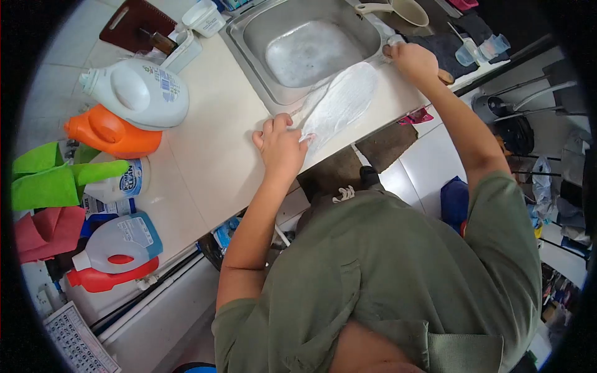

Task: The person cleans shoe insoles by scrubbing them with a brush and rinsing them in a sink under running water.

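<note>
A wet white ribbed cloth [343,99], long and shaped like a sock, lies stretched over the counter's front edge beside the sink. My left hand [280,147] is at its near end, with the cloth pinched by the thumb and fingers curled on the counter. At the sink's right corner my right hand [413,64] is closed around something small and pale. I cannot tell whether that is the cloth's far end. The steel sink [252,74] holds soapy, foamy water.
Left on the counter [208,133] stand a white detergent jug [146,93], an orange bottle [115,132], a blue-and-clear bottle [121,242] and green cloths [43,180]. Right of the sink are a pan [407,11], clear plastic cups [491,46] and a dark cloth [441,46].
</note>
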The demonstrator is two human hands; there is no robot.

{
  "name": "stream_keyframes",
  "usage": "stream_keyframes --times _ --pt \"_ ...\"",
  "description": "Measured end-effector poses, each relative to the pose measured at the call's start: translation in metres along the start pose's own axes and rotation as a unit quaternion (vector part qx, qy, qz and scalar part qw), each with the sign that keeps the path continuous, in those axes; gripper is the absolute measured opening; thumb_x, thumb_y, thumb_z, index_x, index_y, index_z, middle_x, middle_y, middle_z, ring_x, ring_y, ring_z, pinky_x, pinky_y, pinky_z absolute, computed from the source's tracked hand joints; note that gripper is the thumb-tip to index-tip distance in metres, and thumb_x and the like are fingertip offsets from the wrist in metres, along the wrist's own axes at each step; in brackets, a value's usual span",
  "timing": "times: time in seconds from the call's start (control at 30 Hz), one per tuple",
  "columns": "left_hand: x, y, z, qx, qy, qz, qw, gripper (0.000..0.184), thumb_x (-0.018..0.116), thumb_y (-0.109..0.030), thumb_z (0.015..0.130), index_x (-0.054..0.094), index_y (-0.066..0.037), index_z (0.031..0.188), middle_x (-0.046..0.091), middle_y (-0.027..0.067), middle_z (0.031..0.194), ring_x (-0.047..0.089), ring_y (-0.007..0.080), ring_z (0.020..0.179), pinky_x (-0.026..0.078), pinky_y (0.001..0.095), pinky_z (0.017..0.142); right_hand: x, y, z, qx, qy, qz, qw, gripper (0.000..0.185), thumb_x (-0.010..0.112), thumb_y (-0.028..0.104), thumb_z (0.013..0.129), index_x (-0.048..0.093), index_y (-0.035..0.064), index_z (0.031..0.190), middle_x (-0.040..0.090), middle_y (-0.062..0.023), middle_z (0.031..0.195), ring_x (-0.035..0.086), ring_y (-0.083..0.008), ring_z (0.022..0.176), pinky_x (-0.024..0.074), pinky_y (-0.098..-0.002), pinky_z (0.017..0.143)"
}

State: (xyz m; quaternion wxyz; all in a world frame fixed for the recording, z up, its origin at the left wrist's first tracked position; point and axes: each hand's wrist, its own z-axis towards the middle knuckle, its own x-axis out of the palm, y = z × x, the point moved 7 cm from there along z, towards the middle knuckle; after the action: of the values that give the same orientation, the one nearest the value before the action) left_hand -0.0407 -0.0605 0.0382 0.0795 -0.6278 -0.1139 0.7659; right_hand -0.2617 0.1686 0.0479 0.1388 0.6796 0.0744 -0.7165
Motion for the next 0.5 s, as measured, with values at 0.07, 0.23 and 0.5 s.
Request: stream_keyframes --times 0.07,0.23,0.5 --pt "-0.005 -0.004 0.01 -0.01 0.022 0.038 0.999 0.027 0.07 -0.032 0.066 0.066 -0.007 0.074 0.051 0.004 0.103 0.043 0.0233 0.102 0.025 0.0437 0.085 -0.002 0.006 -0.011 -0.017 -0.064 0.036 0.997 0.044 0.033 0.04 0.088 0.064 0.0088 0.085 0.063 -0.0165 0.078 0.061 -0.0345 0.073 0.0478 -0.0469 0.067" --pt "-0.004 -0.045 0.08 0.067 0.025 0.031 0.997 0.048 0.075 -0.026 0.061 0.059 -0.01 0.103 0.051 0.0083 0.114 0.048 0.0281 0.106 0.035 0.0453 0.085 -0.029 -0.019 -0.059 0.153 -0.145 0.286 0.935 0.045 0.036 0.042 0.086 0.063 0.0049 0.088 0.062 -0.0181 0.076 0.06 -0.0336 0.072 0.0448 -0.0403 0.067" --pt "0.08 -0.134 0.177 0.325 0.3 0.078 0.894 0.044 0.074 -0.022 0.059 0.062 -0.012 0.1 0.062 0.0102 0.099 0.057 0.0318 0.092 0.045 0.0375 0.077 0.001 -0.089 -0.112 0.267 -0.137 0.564 0.769 0.049 0.044 0.048 0.086 0.062 0.0024 0.083 0.053 0.0001 0.064 0.045 -0.0105 0.055 0.0351 -0.0251 0.051"
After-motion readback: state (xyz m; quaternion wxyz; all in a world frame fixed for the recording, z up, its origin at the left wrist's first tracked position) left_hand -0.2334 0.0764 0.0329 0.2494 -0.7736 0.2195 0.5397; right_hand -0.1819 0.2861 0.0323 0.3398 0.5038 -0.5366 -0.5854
